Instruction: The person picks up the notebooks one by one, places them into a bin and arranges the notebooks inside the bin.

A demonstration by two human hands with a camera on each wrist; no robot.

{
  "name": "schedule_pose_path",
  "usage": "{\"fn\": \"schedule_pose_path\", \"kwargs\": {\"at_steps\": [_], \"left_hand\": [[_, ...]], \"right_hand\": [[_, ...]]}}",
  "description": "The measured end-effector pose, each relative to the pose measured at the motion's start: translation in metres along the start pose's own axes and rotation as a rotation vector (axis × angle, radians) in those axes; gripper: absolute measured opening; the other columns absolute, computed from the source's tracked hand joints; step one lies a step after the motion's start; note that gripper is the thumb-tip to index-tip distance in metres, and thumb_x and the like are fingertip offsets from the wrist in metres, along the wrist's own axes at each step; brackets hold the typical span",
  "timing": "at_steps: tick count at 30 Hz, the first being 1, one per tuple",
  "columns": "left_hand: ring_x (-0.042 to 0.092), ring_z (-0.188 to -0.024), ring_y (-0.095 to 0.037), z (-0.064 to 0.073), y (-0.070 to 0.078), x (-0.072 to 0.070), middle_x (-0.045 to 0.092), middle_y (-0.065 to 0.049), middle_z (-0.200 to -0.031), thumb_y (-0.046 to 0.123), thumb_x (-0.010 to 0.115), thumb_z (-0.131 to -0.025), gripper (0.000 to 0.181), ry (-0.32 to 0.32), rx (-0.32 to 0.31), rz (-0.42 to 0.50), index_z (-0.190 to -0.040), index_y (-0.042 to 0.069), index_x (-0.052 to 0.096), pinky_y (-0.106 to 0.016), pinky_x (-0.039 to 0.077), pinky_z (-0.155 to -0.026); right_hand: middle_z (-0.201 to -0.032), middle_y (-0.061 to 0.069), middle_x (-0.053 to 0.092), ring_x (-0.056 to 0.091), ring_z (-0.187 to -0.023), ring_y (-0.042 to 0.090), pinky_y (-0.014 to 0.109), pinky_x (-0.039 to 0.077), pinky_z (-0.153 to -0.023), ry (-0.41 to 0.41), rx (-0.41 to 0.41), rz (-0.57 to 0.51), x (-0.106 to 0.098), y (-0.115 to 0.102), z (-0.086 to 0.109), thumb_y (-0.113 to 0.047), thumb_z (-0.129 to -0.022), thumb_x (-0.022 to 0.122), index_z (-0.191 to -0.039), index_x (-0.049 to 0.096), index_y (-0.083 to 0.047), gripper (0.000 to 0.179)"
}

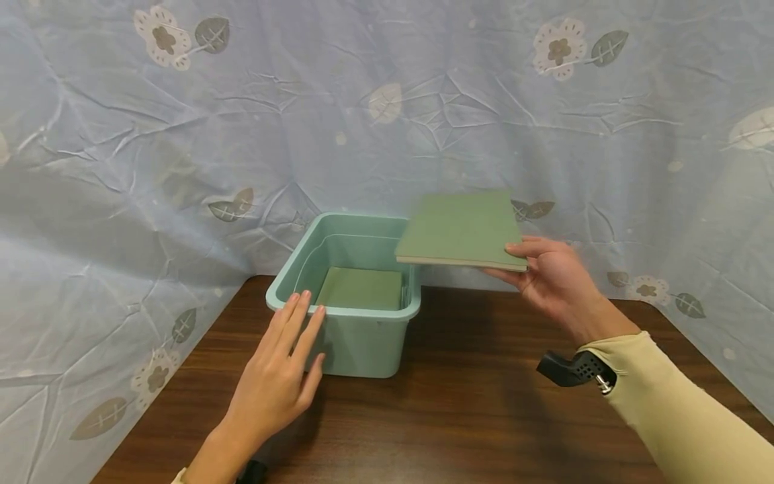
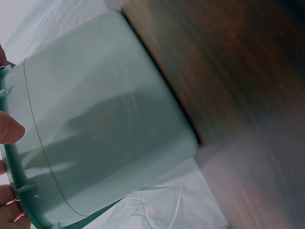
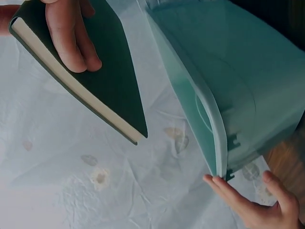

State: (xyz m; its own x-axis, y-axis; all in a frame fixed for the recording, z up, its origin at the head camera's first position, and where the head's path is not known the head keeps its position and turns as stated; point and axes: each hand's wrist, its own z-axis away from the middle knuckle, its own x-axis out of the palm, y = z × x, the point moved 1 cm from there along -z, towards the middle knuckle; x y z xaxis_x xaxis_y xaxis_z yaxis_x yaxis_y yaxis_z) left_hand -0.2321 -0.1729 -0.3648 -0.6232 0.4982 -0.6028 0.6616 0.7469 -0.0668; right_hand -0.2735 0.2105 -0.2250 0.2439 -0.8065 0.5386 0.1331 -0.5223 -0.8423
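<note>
A green hardcover book [image 1: 462,228] is held up at the right of the bin, lying nearly flat. My right hand [image 1: 553,282] grips its near right corner, thumb on the top cover and fingers underneath. In the right wrist view the book [image 3: 112,71] shows its pale page edges and the fingers spread against its cover. A light green plastic bin [image 1: 363,349] stands on the table; inside lies another green book [image 1: 361,288]. My left hand [image 1: 275,373] rests its straight fingertips at the bin's near left rim, thumb apart from them along the front wall.
The dark brown wooden table [image 1: 471,403] reaches back to a pale blue floral curtain [image 1: 447,107], which hangs behind and along both sides. The bin stands close to the back curtain. A black wrist mount [image 1: 574,370] sits at the right sleeve's cuff.
</note>
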Motion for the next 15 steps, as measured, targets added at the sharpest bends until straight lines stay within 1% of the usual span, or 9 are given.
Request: {"fn": "schedule_pose_path", "kwargs": {"at_steps": [2,5,7,9,13,15], "left_hand": [[0.028,-0.148,-0.041,0.000,0.000,0.000,0.028,-0.022,-0.160,0.030,0.038,-0.101,0.057,-0.001,0.000,0.002,-0.149,0.000,0.040,-0.047,0.020,-0.125],[0.028,-0.148,-0.041,0.000,0.000,0.000,0.028,-0.022,-0.160,0.030,0.038,-0.101,0.057,0.001,-0.002,0.003,-0.149,0.000,0.041,-0.048,0.021,-0.124],[0.029,-0.147,-0.041,0.000,0.000,0.000,0.028,-0.022,-0.160,0.030,0.038,-0.101,0.057,0.002,-0.003,0.000,-0.149,-0.001,0.041,-0.048,0.022,-0.124],[0.029,-0.147,-0.041,0.000,0.000,-0.001,0.028,-0.022,-0.160,0.030,0.038,-0.101,0.057,0.002,-0.003,0.001,-0.149,-0.001,0.041,-0.049,0.023,-0.124],[0.029,-0.147,-0.041,-0.001,0.000,-0.001,0.028,-0.022,-0.160,0.030,0.038,-0.101,0.057,0.000,-0.001,0.003,-0.149,-0.001,0.040,-0.049,0.023,-0.123],[0.030,-0.147,-0.041,-0.001,0.000,-0.002,0.029,-0.022,-0.159,0.029,0.039,-0.101,0.056,0.007,0.003,-0.002,-0.149,-0.001,0.041,-0.048,0.023,-0.124]], "right_hand": [[-0.163,0.013,0.021,0.066,-0.115,0.018,0.041,0.057,-0.094,0.004,0.002,0.030,0.006,0.005,-0.005,0.005,-0.101,0.037,-0.157,0.016,-0.002,0.060],[-0.161,0.014,0.027,0.064,-0.118,0.017,0.042,0.055,-0.097,0.022,-0.012,0.115,0.016,0.014,-0.013,0.003,-0.103,0.034,-0.156,0.022,-0.001,0.055],[-0.159,0.014,0.031,0.060,-0.123,0.018,0.043,0.053,-0.101,0.034,-0.020,0.168,0.023,0.020,-0.019,0.002,-0.103,0.033,-0.154,0.026,0.000,0.052],[-0.158,0.014,0.033,0.054,-0.132,0.022,0.045,0.050,-0.104,0.037,-0.027,0.192,0.030,0.027,-0.025,0.002,-0.103,0.032,-0.153,0.028,0.001,0.050],[-0.158,0.014,0.033,0.041,-0.143,0.030,0.048,0.045,-0.107,0.036,-0.035,0.146,0.042,0.040,-0.036,0.003,-0.102,0.032,-0.154,0.025,0.001,0.052],[-0.157,0.014,0.034,0.040,-0.143,0.031,0.048,0.047,-0.105,0.042,-0.026,0.109,0.047,0.048,-0.041,0.004,-0.102,0.033,-0.154,0.024,0.000,0.053]]}}
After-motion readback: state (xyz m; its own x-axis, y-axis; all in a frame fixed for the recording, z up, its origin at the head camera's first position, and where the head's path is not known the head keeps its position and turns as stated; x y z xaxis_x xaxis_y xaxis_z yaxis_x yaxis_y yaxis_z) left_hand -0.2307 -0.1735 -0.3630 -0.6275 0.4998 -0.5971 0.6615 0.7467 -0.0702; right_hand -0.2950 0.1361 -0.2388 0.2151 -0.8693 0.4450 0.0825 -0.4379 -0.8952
